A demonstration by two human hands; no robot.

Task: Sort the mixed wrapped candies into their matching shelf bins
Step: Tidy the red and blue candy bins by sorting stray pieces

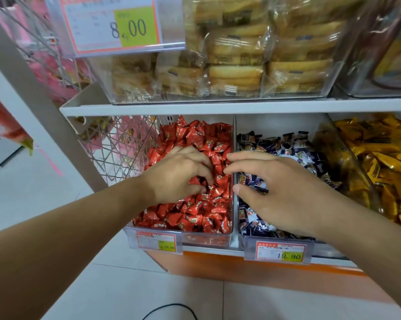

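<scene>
A clear bin (204,239) full of red wrapped candies (194,132) stands on the lower shelf. To its right a second bin holds dark blue and white candies (287,144), and further right lie yellow candies (384,158). My left hand (176,174) digs into the red pile, its fingers and thumb curled round a red candy. My right hand (278,192) hovers over the blue bin. Its relaxed fingers reach left across the divider (234,135) and hold nothing.
Above, a shelf edge (218,107) carries a clear box of wrapped pastries (236,65) and an 8.00 price tag (116,26). A wire basket (121,144) hangs left of the red bin. Price labels (280,250) front the bins. A black cable (171,308) lies on the floor.
</scene>
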